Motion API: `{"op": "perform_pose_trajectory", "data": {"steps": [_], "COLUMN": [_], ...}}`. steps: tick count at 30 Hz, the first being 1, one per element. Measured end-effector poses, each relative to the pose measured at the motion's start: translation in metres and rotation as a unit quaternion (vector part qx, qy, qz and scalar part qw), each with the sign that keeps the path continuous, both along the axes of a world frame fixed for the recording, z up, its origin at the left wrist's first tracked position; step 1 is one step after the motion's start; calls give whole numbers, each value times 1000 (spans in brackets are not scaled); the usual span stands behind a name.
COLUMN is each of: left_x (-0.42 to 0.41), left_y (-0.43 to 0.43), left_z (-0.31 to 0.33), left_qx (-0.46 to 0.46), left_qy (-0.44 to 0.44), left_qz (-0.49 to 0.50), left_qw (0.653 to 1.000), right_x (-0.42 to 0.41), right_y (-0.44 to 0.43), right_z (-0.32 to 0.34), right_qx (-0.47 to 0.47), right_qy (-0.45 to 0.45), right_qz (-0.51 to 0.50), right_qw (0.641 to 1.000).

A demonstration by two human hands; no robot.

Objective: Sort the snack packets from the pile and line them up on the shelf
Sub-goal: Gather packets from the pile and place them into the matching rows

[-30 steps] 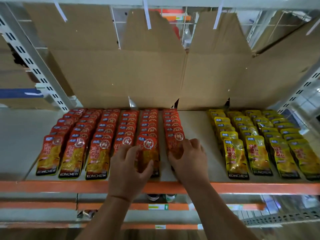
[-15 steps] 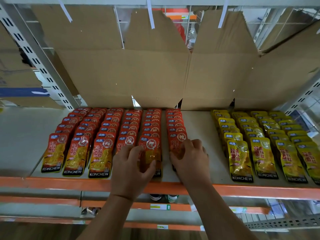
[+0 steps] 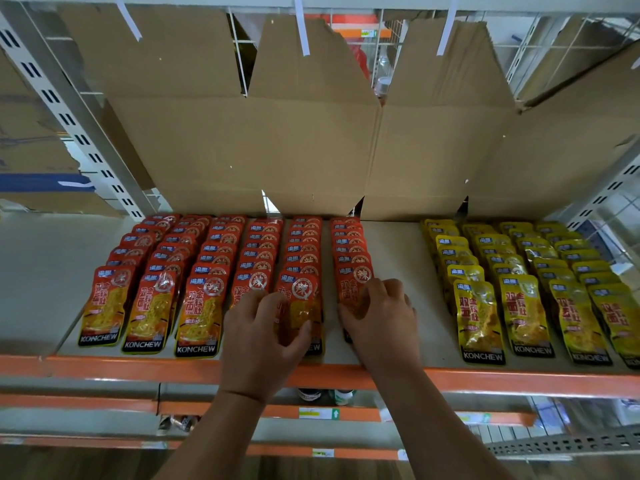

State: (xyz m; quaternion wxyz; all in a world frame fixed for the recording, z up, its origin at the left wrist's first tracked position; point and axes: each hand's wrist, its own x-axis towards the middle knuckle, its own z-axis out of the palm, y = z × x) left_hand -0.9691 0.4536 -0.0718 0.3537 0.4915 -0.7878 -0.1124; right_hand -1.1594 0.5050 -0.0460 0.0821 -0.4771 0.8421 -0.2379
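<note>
Little has moved in the last second. Your view has tipped a touch, but both hands stay at 6 o'clock, on the front of the shelf [image 3: 391, 258]. The red rows [image 3: 214, 258], six of them, fill 9 to 12 o'clock and lie as they did. The yellow rows [image 3: 519, 271], four of them, sit at 3 o'clock, well apart from the red across a bare strip.

Your left hand [image 3: 256, 337] still lies spread over the fourth row's front, fingers apart and loose, thumb resting on the fifth packet [image 3: 301, 299]. Your right hand [image 3: 381, 320] covers the lower half of the sixth packet [image 3: 351, 289], fingers bent down onto it and thumb at its left edge. I cannot tell whether it pinches or only presses.

By my reading you are squaring the fronts, not adding stock, and the sorting looks nearly done. No pile shows in view.

Around you, cardboard [image 3: 277, 133] walls off the back at 12 o'clock, so the rows cannot go deeper. The orange beam [image 3: 104, 367] runs just under your wrists at 6 o'clock, and a packet nudged forward could slide over it. White strips [image 3: 301, 29] hang at 12 o'clock, above the cardboard and well apart from your hands.
</note>
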Motion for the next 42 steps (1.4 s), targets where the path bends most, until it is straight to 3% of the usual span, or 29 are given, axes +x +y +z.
{"op": "perform_pose_trajectory", "data": {"steps": [15,28,34,42], "left_x": [0,4,-23,-118], "left_y": [-1,-2,21,50], "left_z": [-3,1,10,4], "left_qx": [-17,-4,-3,-9], "left_qy": [-1,39,91,41], "left_qz": [0,-30,-21,91], "left_qw": [1000,999,996,995], "right_x": [0,-8,-26,-68], "right_y": [2,7,11,18], "right_z": [-2,-4,3,-5], "right_qx": [-11,-133,-119,-121], "right_qy": [-7,-117,-145,-139], "right_qz": [-2,-79,-27,77], "right_qw": [1000,981,982,980]}}
